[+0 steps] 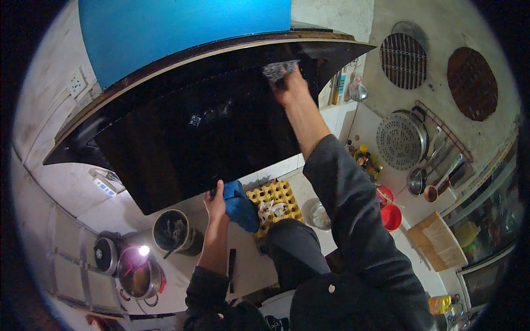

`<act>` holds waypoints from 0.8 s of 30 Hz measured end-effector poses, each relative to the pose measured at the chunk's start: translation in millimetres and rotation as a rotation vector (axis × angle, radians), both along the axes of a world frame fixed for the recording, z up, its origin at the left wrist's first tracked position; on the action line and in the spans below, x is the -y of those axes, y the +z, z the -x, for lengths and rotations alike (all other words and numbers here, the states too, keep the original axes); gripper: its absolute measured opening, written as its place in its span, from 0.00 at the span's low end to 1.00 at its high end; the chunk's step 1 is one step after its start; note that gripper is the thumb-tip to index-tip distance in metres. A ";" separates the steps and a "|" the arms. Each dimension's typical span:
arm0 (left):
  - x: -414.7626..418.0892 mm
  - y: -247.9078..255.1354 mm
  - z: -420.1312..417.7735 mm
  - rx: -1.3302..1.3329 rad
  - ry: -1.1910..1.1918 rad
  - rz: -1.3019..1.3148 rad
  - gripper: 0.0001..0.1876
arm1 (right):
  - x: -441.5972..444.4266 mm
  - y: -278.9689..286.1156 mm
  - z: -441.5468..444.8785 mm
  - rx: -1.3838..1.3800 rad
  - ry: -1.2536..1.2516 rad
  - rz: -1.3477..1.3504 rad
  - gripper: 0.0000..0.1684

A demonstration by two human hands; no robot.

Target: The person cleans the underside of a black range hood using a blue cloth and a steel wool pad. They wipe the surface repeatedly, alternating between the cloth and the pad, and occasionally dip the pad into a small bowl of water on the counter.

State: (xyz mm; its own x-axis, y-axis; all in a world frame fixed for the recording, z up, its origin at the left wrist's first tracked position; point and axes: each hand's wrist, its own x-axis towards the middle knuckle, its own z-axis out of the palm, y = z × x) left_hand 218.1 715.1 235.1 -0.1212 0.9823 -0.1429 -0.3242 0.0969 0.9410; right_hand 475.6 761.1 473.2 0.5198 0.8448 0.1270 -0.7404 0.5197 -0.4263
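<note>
A range hood with a black glass panel [178,153] fills the upper middle of the view. My right hand [292,85] presses a grey, mottled wad [279,71], perhaps a scouring pad or crumpled paper, against the upper right part of the hood. Its fingers are blurred. At the panel's lower edge, my left hand [215,203] has its thumb raised and grips a blue cloth [241,209], which hangs to the right; the fingers behind are partly hidden. Whitish smears [209,116] show on the glass.
Below lie a yellow egg tray [275,194], a bucket of dark liquid [169,229], a metal pot [140,277] and a metal bowl [321,216]. My bent knee [294,244] rests over the counter. On the right wall hang a steamer plate [399,140] and ladles [416,182].
</note>
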 end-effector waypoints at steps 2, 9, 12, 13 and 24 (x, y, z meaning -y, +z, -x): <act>1.8 7.1 0.2 -0.074 0.029 0.020 0.16 | 3.4 1.3 35.0 0.052 -0.011 0.030 0.12; 3.6 8.0 -8.2 0.048 -0.042 -0.024 0.16 | 1.6 3.2 104.6 0.242 0.100 0.053 0.20; 0.2 -1.8 -5.4 0.045 -0.002 -0.001 0.16 | 10.4 -2.7 101.3 0.279 -0.004 0.141 0.13; -0.9 -3.5 -3.5 0.020 0.025 0.008 0.16 | 11.8 -8.6 92.4 0.280 0.007 0.106 0.14; 25.4 26.4 35.6 0.217 0.097 -0.015 0.15 | 5.9 -16.8 -78.1 0.053 -0.175 -0.073 0.15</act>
